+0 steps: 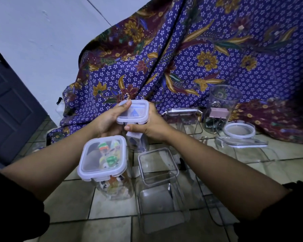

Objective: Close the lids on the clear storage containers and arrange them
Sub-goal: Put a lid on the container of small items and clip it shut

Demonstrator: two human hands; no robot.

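Both hands up at centre, clamped on one tall clear container w/ a white-rimmed lid on top. Left hand grips the lid's left side, fingers curled over the far edge, thumb side underneath. Right hand wraps the right side, thumb pressed just below the lid's near edge. Can't tell if the lid latches are snapped down. Something blue and white sits inside that container.

Near left, just below the left forearm: a second tall container, lid on, full of colourful small items. Just right of it, nearer centre: an empty open container, no lid on, standing on the tiled floor.

Far right: a square clear container w/ lid resting on it, then a round clear jar holding binder clips, open. Right of the jar a round lid lies on a flat rectangular lid, touching. Purple floral cloth drapes behind everything; dark door at far left
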